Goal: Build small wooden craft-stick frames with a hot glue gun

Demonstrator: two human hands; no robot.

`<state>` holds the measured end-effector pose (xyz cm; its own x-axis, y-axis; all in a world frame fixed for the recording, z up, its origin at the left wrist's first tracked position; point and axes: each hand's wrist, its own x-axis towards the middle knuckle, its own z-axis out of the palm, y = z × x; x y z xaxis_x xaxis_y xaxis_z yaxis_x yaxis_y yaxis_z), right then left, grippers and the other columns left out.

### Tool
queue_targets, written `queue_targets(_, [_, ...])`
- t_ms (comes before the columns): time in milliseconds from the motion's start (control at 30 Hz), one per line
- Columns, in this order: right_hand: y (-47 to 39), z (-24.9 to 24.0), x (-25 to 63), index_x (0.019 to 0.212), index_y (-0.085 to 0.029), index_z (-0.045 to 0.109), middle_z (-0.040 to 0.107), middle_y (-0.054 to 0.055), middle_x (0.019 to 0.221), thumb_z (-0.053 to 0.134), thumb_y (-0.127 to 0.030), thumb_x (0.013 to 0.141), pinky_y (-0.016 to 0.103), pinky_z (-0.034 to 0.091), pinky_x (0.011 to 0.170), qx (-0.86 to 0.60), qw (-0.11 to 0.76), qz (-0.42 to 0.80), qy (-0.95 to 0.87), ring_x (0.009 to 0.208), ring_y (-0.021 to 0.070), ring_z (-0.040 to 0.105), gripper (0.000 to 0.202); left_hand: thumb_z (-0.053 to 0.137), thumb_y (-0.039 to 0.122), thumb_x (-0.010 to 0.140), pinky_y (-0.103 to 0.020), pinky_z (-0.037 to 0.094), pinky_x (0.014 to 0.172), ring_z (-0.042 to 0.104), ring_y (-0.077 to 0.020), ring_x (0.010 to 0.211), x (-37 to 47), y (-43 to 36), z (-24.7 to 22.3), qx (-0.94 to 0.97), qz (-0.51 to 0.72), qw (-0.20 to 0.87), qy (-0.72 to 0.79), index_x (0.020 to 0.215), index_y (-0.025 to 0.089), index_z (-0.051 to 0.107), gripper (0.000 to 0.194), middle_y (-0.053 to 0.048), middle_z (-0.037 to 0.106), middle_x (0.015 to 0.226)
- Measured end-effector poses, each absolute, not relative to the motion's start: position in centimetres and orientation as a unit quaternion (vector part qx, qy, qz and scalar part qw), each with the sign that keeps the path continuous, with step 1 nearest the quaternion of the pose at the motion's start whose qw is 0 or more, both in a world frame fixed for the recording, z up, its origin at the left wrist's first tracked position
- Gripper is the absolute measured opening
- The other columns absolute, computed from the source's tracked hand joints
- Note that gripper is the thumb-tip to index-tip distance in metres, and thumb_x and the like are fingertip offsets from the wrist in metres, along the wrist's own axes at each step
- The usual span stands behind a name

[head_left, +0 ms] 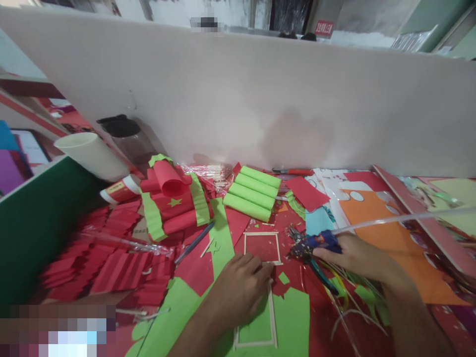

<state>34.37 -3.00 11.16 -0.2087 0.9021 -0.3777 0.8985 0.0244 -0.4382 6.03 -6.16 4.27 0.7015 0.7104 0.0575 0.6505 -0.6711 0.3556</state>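
Note:
My right hand [357, 258] is wrapped around a blue hot glue gun [323, 241], its nozzle pointing left and a clear glue stick [394, 218] trailing from its rear. My left hand [243, 280] presses down with curled fingers on a frame of thin wooden sticks [273, 317], whose upper rectangle lies on red paper and lower one on green paper [293, 317]. The fingers cover the middle of the frame. Below the glue gun are teal-handled pliers [323, 276], partly hidden.
Folded red paper pieces [122, 270] pile up at left, beside a red and green paper model [174, 198]. Rolled green paper [255, 192] lies behind my hands. A pen [195, 242] sits left; orange paper [386, 238] is right. A pale partition [230, 99] stands behind.

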Motion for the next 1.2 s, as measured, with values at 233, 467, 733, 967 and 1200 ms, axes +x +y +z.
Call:
queue_targets(233, [-3.3, 10.5, 34.8, 0.078, -0.020, 0.066, 0.070, 0.003, 0.076, 0.056, -0.064, 0.082, 0.027, 0.046, 0.060, -0.633, 0.001, 0.318, -0.706, 0.070, 0.0218, 0.061, 0.045, 0.038, 0.030, 0.101, -0.039, 0.047, 0.079, 0.060, -0.0207, 0.087, 5.8, -6.0, 3.9, 0.902, 0.091, 0.170, 0.386, 0.113, 0.024, 0.062, 0.028, -0.004, 0.065, 0.093])
queue_targets(467, [-3.1, 10.8, 34.2, 0.072, -0.020, 0.061, 0.066, 0.001, 0.071, 0.052, -0.062, 0.086, 0.026, 0.044, 0.059, -0.607, 0.015, 0.337, -0.720, 0.066, 0.0188, 0.058, 0.045, 0.042, 0.028, 0.099, -0.038, 0.048, 0.079, 0.062, -0.0205, 0.086, 5.7, -5.8, 4.1, 0.905, 0.075, 0.170, 0.382, 0.116, 0.023, 0.061, 0.026, -0.004, 0.068, 0.095])
queue_targets(733, [-3.1, 10.3, 35.4, 0.075, -0.021, 0.063, 0.063, 0.000, 0.064, 0.053, -0.065, 0.084, 0.026, 0.045, 0.056, -0.602, 0.036, 0.385, -0.699, 0.061, 0.0186, 0.057, 0.046, 0.039, 0.030, 0.100, -0.041, 0.049, 0.081, 0.062, -0.0217, 0.089, 5.7, -6.0, 4.1, 0.898, 0.067, 0.187, 0.392, 0.116, 0.025, 0.061, 0.028, -0.003, 0.068, 0.097])
queue_targets(967, [-3.4, 9.5, 36.8, 0.086, -0.019, 0.065, 0.064, 0.002, 0.068, 0.061, -0.069, 0.076, 0.026, 0.044, 0.051, -0.586, 0.069, 0.472, -0.656, 0.055, 0.0164, 0.055, 0.051, 0.039, 0.030, 0.101, -0.039, 0.049, 0.081, 0.062, -0.0214, 0.089, 5.7, -5.9, 4.3, 0.902, 0.068, 0.183, 0.385, 0.117, 0.024, 0.061, 0.028, -0.005, 0.068, 0.097])
queue_targets(1200, [-3.6, 8.0, 38.5, 0.079, -0.017, 0.062, 0.061, 0.003, 0.063, 0.056, -0.070, 0.081, 0.023, 0.036, 0.040, -0.563, 0.190, 0.538, -0.598, 0.040, 0.0099, 0.046, 0.054, 0.045, 0.027, 0.099, -0.039, 0.049, 0.081, 0.063, -0.0224, 0.090, 5.0, -5.9, 4.7, 0.898, 0.092, 0.176, 0.393, 0.120, 0.024, 0.061, 0.027, -0.005, 0.069, 0.097])
